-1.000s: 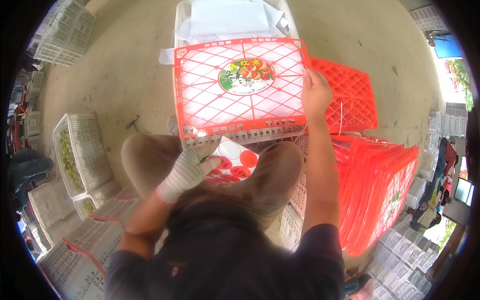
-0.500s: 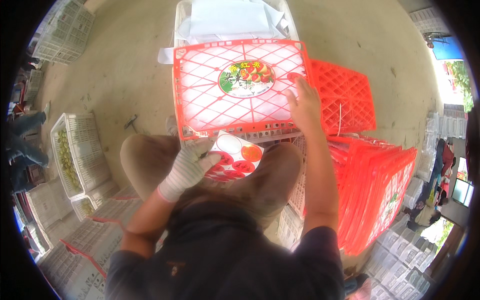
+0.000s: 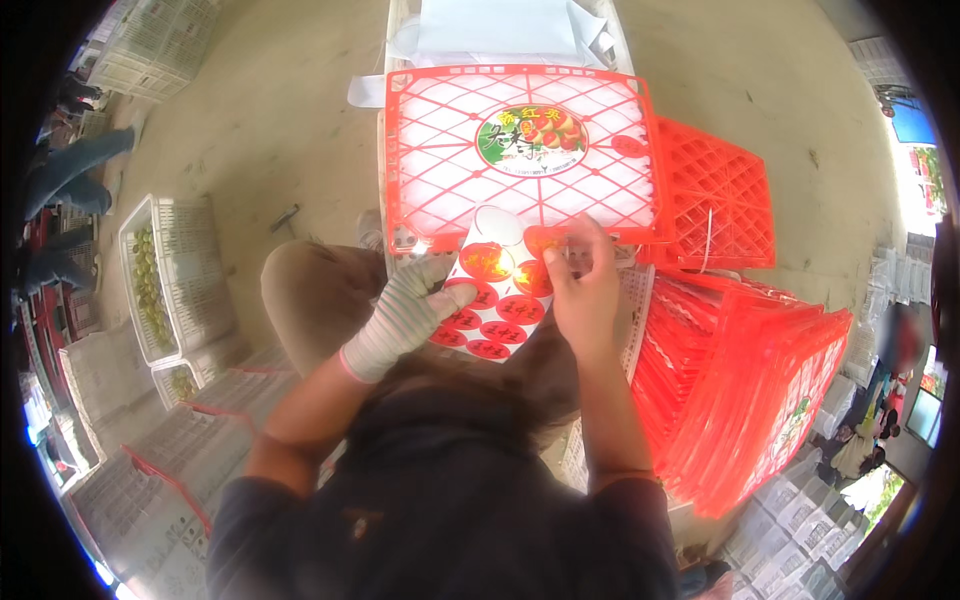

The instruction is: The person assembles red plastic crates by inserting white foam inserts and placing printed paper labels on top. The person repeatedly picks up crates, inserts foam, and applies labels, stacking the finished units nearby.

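Note:
My left hand (image 3: 405, 312), in a striped pale glove, grips a white sheet of red oval stickers (image 3: 505, 310) above my lap. At the sheet's upper right corner my bare right hand (image 3: 588, 290) pinches the edge of a red oval sticker (image 3: 545, 240), which looks partly lifted; the fingertips are slightly blurred. Just beyond lies a red lattice crate lid (image 3: 440, 200) over white lining. It bears a large oval fruit label (image 3: 531, 141) in the middle and a small red oval sticker (image 3: 630, 147) near its right edge.
Red lattice lids (image 3: 720, 370) stand stacked at my right, with another red lid (image 3: 715, 200) beyond. White sheets (image 3: 500, 32) top a crate at the back. On the left stand a white crate of green fruit (image 3: 170, 280), grey crates (image 3: 150, 480) and another person's legs (image 3: 75, 175).
My right hand has come off the lid's right side, where a red sticker shows, and moved back to the sticker sheet. The left hand has lifted the sheet slightly.

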Motion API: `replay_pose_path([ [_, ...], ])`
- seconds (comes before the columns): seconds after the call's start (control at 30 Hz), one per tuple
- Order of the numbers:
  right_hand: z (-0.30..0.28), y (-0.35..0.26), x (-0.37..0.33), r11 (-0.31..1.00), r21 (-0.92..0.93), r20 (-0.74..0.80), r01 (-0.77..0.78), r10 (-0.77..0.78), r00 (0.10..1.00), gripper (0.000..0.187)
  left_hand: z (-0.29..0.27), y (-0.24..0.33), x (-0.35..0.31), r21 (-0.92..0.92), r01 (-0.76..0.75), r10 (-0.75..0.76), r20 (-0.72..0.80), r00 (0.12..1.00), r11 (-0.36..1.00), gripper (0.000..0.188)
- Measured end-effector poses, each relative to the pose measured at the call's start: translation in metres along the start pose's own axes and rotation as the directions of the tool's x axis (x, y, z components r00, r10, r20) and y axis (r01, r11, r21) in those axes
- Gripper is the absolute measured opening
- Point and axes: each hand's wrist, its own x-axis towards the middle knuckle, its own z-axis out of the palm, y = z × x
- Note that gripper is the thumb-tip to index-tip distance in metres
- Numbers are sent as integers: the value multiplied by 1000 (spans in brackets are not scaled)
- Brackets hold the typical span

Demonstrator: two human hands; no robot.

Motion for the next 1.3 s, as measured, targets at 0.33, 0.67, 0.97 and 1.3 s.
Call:
replay_pose_path([
  [0.33,16,-23,-16,773,-36,241,633,-608,756,25,-7,-14,-2,350,-224,228,30,973,909,27],
  [0.67,25,-26,-30,913,59,175,404,-408,896,8,1,0,-6,487,-184,200,19,980,854,16],
  [0.97,34,-29,-27,961,229,328,-158,77,942,25,-18,-17,-7,287,-93,112,-51,992,953,31],
  [1.3,134,-28,109,762,-208,0,613,-627,779,17,-81,-39,-71,-303,151,-257,-348,902,941,25],
])
